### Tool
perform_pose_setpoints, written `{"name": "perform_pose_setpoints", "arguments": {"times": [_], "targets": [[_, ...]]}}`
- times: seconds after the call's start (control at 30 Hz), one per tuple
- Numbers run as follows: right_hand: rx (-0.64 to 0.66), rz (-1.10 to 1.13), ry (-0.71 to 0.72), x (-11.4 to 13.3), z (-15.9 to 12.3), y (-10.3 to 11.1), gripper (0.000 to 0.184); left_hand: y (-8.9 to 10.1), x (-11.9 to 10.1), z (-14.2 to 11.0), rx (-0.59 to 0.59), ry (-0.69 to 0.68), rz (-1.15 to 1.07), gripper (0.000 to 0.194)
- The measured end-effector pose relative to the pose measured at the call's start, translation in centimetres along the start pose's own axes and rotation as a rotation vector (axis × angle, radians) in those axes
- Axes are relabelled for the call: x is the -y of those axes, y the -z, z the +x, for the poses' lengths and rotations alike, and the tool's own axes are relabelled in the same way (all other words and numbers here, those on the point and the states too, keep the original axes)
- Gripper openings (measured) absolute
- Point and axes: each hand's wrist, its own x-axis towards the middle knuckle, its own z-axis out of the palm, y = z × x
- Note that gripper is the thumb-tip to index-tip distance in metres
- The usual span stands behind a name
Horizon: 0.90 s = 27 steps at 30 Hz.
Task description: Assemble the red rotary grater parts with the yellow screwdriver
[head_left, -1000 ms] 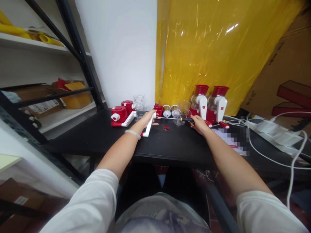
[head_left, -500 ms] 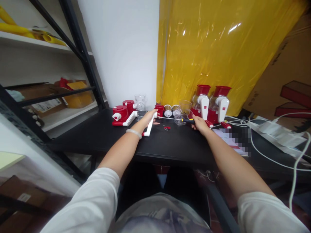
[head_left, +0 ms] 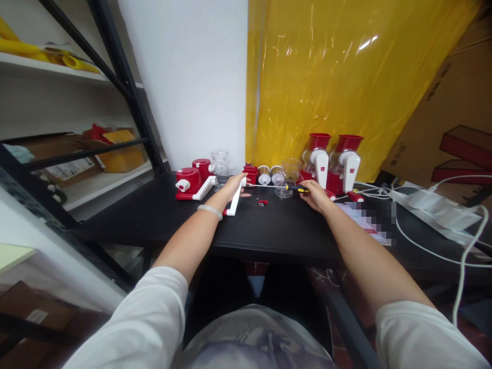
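My left hand [head_left: 232,188] is closed around the top of a white crank handle [head_left: 236,201], whose red knob hangs down toward the black table. In my right hand [head_left: 314,195] is a screwdriver [head_left: 294,188] with a black and yellow grip, held level. Its long thin shaft reaches left to the crank handle's upper end; the exact contact at the tip is too small to make out. Below the shaft, a small red piece [head_left: 263,202] lies on the table with tiny metal bits beside it.
Two red bases [head_left: 189,179] stand on the left. Behind the hands are grater drums [head_left: 264,176], a red hopper [head_left: 250,174] and clear plastic parts [head_left: 291,169]. Two assembled rotary graters [head_left: 317,159] stand at right, near a printed sheet [head_left: 355,218] and a power strip [head_left: 430,215] with white cables.
The fingers of my right hand have shifted and loosened somewhat on the screwdriver's grip. My left hand stays on the crank handle. The whole view has shifted slightly.
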Motion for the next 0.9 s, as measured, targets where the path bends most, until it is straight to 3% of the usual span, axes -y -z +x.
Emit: {"name": "perform_pose_setpoints", "arguments": {"times": [0.1, 0.23, 0.33, 0.5, 0.9], "targets": [[-0.04, -0.084, -0.042, -0.1, 0.1, 0.2, 0.02, -0.1, -0.1, -0.2, -0.014, 0.003, -0.008, 0.018], [-0.005, -0.343, 0.062, -0.4, 0.2, 0.7, 0.037, -0.2, -0.2, -0.3, -0.021, 0.002, -0.012, 0.019], [-0.008, -0.266, 0.077, -0.6, 0.2, 0.8, 0.037, -0.2, -0.3, -0.3, -0.016, 0.012, -0.007, 0.019], [-0.052, -0.055, -0.037, -0.3, 0.0, 0.1, 0.03, -0.2, -0.2, -0.3, -0.018, 0.002, -0.023, 0.016], [-0.104, -0.047, 0.014, -0.3, 0.1, -0.2, 0.033, 0.0, 0.0, 0.1, -0.01, -0.003, -0.011, 0.021]]}}
